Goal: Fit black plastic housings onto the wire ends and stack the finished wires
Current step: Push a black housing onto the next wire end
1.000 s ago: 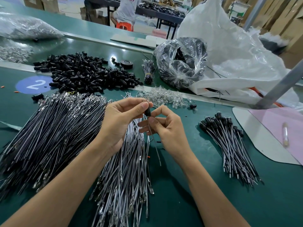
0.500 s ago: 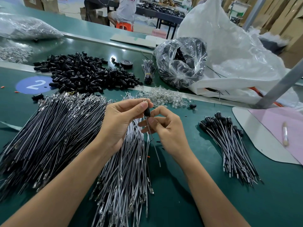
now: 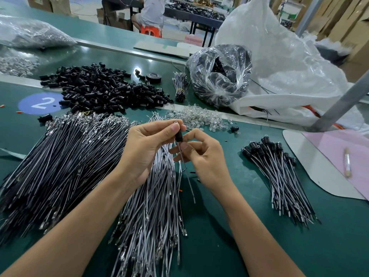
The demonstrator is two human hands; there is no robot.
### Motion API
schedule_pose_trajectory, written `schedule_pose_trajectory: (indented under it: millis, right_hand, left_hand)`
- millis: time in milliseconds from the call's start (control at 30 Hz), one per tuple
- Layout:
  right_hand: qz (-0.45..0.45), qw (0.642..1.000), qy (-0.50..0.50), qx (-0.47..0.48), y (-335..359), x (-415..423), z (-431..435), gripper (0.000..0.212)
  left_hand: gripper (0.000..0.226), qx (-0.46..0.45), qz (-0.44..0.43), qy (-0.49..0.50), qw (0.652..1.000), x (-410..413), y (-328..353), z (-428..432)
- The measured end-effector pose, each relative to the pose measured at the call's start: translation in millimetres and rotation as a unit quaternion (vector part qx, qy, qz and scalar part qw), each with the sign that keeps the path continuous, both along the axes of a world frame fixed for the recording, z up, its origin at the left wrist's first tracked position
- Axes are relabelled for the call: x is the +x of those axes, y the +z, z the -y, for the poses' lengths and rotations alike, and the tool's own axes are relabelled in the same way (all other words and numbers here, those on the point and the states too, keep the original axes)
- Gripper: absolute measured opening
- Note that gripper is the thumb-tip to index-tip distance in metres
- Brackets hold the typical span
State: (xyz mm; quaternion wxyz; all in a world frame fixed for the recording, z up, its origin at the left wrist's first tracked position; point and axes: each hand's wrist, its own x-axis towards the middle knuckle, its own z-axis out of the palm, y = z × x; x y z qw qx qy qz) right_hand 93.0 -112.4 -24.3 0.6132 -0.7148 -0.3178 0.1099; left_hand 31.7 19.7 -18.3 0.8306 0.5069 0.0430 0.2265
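A: Where is the piece being worked on?

B: Up off the green bench (image 3: 219,246), between both hands. The left hand (image 3: 143,148) pinches the black housing (image 3: 179,135) between thumb and forefinger. The right hand (image 3: 203,158) pinches the wire (image 3: 187,174) just below it, with the tail hanging toward the near side. I'd judge the left hand steadies while the right feeds the wire in.

A: And the stock?

B: It seems laid out for short reaches. Loose housings (image 3: 99,86) are heaped at far left. Unfitted wires (image 3: 60,160) fan out under and left of the hands. The finished wires (image 3: 279,176) are stacked at right, housing ends all pointing far.

A: Any containers?

B: A crumpled clear bag (image 3: 219,74) at far centre holds dark parts, though I cannot tell which. Behind it slumps a big white sack (image 3: 279,66). A few cables show at its mouth and the rest is hidden.
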Motion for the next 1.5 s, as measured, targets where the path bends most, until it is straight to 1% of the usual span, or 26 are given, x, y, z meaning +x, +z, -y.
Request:
schedule_pose_trajectory:
  millis: [100, 267, 533, 700, 867, 1067, 1167, 1267, 1400, 1500]
  right_hand:
    - [0.020, 1.000, -0.014, 0.002, -1.1, -0.4, -0.1, 0.017]
    - [0.051, 0.998, -0.041, 0.016, -1.8, -2.3, 0.2, 0.018]
    - [0.045, 0.998, -0.043, 0.021, -2.0, -2.5, -0.3, 0.018]
    - [0.013, 0.999, -0.027, 0.036, -0.1, -2.2, -0.1, 0.004]
    - [0.005, 0.999, -0.016, 0.042, -0.5, -1.9, -1.3, 0.008]
    - [0.028, 0.996, -0.008, 0.080, -2.9, -4.6, -5.4, 0.017]
    - [0.047, 0.995, -0.014, 0.088, -5.3, -6.4, -7.5, 0.009]
    - [0.026, 0.994, -0.007, 0.105, -7.1, -7.6, -9.9, 0.006]
    - [0.003, 0.994, -0.004, 0.111, -7.2, -5.8, -10.0, 0.010]
    - [0.016, 0.995, -0.010, 0.101, -7.2, -6.2, -9.4, 0.013]
  left_hand:
    - [0.017, 0.002, 0.001, 0.001, 1.000, 0.0, 0.1, 0.0]
    - [0.020, 0.004, 0.000, 0.012, 1.000, -0.7, 1.0, -1.2]
    - [0.011, 0.004, -0.001, 0.010, 1.000, -3.0, 1.3, -1.3]
    - [0.009, 0.006, -0.007, 0.015, 1.000, -4.7, 3.0, -0.5]
    - [0.005, 0.023, 0.001, 0.035, 0.999, -4.7, 2.9, 6.5]
    - [0.015, 0.027, 0.032, 0.068, 0.997, -2.9, 2.2, 8.2]
    - [0.016, 0.041, 0.042, 0.078, 0.995, -3.3, 2.0, 9.5]
    - [0.019, 0.064, 0.048, 0.096, 0.992, -3.5, 1.8, 10.4]
    - [0.014, 0.104, 0.044, 0.109, 0.988, -2.2, -0.1, 11.1]
    - [0.006, 0.073, 0.045, 0.098, 0.991, -2.0, 0.9, 9.7]
